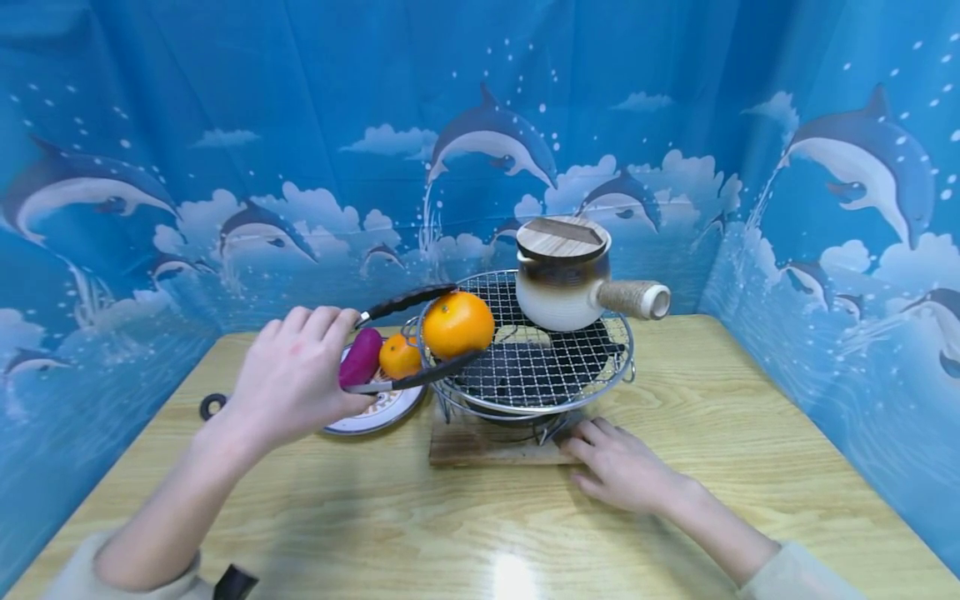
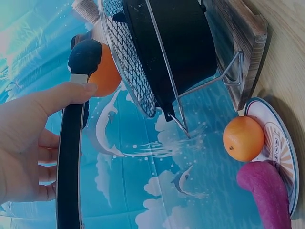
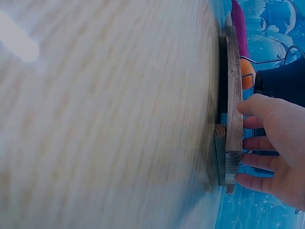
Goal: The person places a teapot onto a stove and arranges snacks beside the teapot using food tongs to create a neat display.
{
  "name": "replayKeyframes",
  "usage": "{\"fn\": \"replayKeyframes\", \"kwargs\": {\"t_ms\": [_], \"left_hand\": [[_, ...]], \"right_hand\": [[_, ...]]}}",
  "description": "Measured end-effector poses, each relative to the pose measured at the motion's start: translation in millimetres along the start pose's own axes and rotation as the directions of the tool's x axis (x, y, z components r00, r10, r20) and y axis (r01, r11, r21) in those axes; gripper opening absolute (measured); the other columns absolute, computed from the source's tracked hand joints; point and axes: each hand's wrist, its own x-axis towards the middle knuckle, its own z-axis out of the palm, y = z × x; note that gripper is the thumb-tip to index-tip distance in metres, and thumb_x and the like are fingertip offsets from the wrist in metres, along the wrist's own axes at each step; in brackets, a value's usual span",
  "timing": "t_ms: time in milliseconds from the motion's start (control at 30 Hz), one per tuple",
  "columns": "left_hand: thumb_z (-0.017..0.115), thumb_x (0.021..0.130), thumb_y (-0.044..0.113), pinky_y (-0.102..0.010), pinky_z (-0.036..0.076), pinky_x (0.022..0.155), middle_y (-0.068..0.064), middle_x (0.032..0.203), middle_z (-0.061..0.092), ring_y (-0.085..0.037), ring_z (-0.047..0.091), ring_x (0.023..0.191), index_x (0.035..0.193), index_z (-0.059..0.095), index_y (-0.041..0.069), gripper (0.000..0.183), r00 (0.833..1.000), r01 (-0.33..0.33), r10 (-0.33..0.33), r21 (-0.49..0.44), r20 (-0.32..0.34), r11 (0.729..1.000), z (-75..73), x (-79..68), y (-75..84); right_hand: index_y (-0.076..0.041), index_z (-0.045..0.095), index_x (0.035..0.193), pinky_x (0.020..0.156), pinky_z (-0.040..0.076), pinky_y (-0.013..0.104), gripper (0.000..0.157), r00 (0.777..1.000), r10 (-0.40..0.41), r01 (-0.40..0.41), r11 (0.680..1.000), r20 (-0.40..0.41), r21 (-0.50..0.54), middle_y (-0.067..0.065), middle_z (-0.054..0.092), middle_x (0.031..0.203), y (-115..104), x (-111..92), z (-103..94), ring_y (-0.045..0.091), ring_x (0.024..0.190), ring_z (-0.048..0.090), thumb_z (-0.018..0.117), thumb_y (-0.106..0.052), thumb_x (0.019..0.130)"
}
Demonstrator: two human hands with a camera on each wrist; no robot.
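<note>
A grill point(image 1: 540, 375) stands on a wooden board point(image 1: 487, 452), which the right hand point(image 1: 622, 467) touches, fingers relaxed. Tongs point(image 2: 70, 162), gripped by the left hand's fingers, flank an orange point(image 1: 458, 325) at the grill's left edge: apparently mid-transfer, next needing a steady squeeze.

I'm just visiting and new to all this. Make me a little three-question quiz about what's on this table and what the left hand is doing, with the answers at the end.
1. What does the left hand grip?
a) a ladle
b) a pair of tongs
c) a knife

2. True or false: the lidded pot stands on the wire mesh.

3. What lies beside the orange on the plate?

Key:
1. b
2. True
3. A purple sweet potato
</note>
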Motion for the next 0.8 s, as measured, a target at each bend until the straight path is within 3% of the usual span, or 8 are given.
{"fn": "replayKeyframes", "kwargs": {"t_ms": [800], "left_hand": [[0.081, 0.056, 0.042, -0.047, 0.043, 0.081, -0.018, 0.113, 0.058, -0.035, 0.050, 0.099, 0.122, 0.054, -0.003, 0.084, 0.997, -0.070, 0.069, -0.059, -0.026, 0.996, 3.7, 11.0, 15.2]], "right_hand": [[-0.011, 0.063, 0.106, 0.077, 0.049, 0.038, 0.033, 1.000, -0.004, 0.004, 1.000, -0.011, -0.005, 0.002, 0.055, 0.099, 1, 0, -0.3, 0.021, 0.092, 0.053, 0.068, -0.028, 0.078]]}}
